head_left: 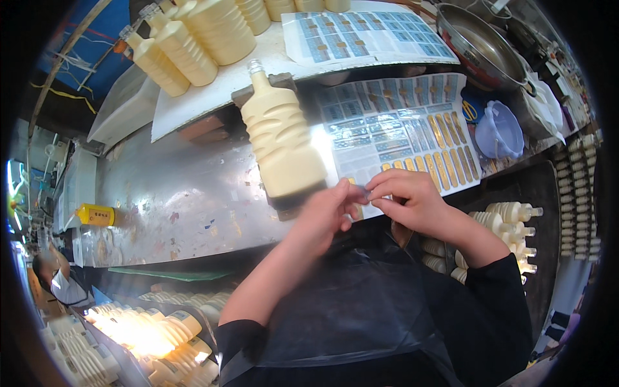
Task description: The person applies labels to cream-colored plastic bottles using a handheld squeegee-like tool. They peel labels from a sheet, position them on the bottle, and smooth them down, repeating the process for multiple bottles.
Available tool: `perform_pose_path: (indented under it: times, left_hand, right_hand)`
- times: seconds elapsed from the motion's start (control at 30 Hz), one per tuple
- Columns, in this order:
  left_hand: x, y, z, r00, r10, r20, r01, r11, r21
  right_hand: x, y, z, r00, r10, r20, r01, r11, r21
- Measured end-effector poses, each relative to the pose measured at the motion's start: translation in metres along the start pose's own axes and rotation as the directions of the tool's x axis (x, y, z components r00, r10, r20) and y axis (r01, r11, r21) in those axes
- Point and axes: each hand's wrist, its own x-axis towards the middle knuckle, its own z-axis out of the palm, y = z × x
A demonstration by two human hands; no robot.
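Observation:
A cream ribbed bottle with a small clear cap lies on a steel conveyor, neck pointing away. Just below its base my left hand and my right hand meet, fingertips pinching a small sticker between them. The sticker is peeled from a sheet of blue and gold labels lying right of the bottle.
More cream bottles and another label sheet sit on a white board behind. A metal pan and purple lid are at the right. Crates of bottles stand right and lower left. A yellow bottle lies at left.

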Motion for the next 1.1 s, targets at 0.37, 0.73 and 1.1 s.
perform_pose_path:
  times: [0.37,0.73,1.1]
  left_hand:
    - [0.005,0.087,-0.037,0.571,0.702,-0.424,-0.691,0.691,0.213]
    - [0.053,0.101,-0.093,0.512,0.675,-0.532,-0.587,0.727,0.357]
    - [0.056,0.100,-0.090,0.540,0.637,-0.550,-0.655,0.728,0.200]
  right_hand:
    - [0.128,-0.021,-0.010,0.826,-0.560,-0.063,0.510,0.791,-0.339]
    - [0.206,0.034,0.012,0.844,-0.535,-0.032,0.493,0.799,-0.345]
    - [0.204,0.059,0.018,0.853,-0.507,-0.121,0.461,0.842,-0.279]
